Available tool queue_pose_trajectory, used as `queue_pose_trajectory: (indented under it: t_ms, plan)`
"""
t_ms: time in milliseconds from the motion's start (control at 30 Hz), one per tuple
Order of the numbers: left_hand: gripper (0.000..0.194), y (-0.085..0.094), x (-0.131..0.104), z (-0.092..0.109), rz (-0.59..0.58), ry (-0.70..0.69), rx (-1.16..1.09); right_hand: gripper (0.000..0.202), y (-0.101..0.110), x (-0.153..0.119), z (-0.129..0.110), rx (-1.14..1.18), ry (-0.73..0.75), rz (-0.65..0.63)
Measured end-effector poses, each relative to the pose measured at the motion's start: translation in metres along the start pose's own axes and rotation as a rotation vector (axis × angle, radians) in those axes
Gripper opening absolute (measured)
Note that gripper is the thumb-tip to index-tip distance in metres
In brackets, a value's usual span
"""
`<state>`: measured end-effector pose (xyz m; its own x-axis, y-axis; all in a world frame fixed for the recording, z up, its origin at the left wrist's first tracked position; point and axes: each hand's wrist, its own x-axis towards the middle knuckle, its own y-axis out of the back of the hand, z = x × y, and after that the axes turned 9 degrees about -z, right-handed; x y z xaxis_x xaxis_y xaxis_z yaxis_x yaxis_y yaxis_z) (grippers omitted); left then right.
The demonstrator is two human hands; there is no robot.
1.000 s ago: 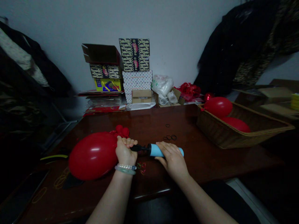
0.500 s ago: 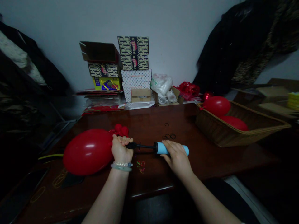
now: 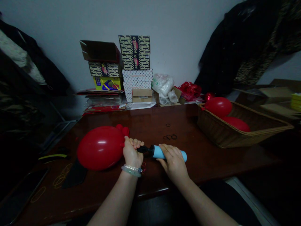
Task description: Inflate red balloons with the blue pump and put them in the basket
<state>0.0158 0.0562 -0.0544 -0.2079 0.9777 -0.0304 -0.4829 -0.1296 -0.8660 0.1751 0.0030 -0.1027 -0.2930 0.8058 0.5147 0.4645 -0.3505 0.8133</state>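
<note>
Over the near side of the table, my left hand is closed around the black end of a pump, at the neck of a red balloon on the left. My right hand wraps the pump's blue part. Farther lie black bands; at right, a basket holds two balloons.

Wall: dim, bluish, beyond the left fingers.
Balloon: soft highlight on its upper surface, left of the fingers.
Table edge: thin glare, nearer than the fingers.
Dark garments: shadowed, blurred, stretched, far to either side.
</note>
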Motion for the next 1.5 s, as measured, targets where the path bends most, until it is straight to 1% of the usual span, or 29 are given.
queue_pose_trajectory:
  t_ms: [100,200,367,500,633,800,900,1000,1133,1267,1367,1500]
  plan:
    - [0.046,-0.001,-0.003,-0.003,0.023,-0.019,0.012,0.047,-0.002,-0.001,0.002,0.003,-0.005,-0.014]
    - [0.046,-0.003,-0.004,0.000,0.039,-0.040,0.021,0.048,-0.002,0.000,0.004,0.008,-0.001,-0.032]
    - [0.049,-0.007,-0.001,0.012,0.001,-0.046,0.046,0.051,-0.002,0.005,0.005,-0.012,0.036,-0.059]
    - [0.051,-0.007,0.002,0.020,0.007,-0.055,0.053,0.054,-0.002,0.009,0.006,-0.029,0.055,-0.063]
    - [0.049,-0.006,0.007,0.030,-0.006,-0.067,0.041,0.053,0.002,0.010,0.012,-0.038,0.066,-0.057]
    - [0.048,-0.001,0.014,0.046,0.033,-0.084,0.002,0.051,0.009,0.010,0.020,-0.058,0.060,-0.055]
    - [0.046,0.002,0.017,0.050,0.046,-0.079,-0.014,0.051,0.009,0.009,0.021,-0.051,0.057,-0.059]
    - [0.046,0.004,0.017,0.047,0.058,-0.072,-0.025,0.051,0.007,0.007,0.020,-0.025,0.043,-0.047]
    - [0.045,0.003,0.013,0.035,0.060,-0.069,-0.031,0.049,0.006,0.005,0.017,-0.003,0.015,-0.012]
    - [0.045,0.001,0.006,0.020,0.017,-0.038,-0.036,0.049,0.003,0.003,0.006,0.019,0.009,0.006]
    - [0.045,0.000,0.002,0.011,0.008,-0.016,-0.030,0.049,-0.001,0.003,-0.002,0.045,0.011,0.011]
    - [0.045,-0.001,0.000,0.009,0.021,-0.009,-0.024,0.050,-0.004,0.003,-0.005,0.058,0.016,0.002]
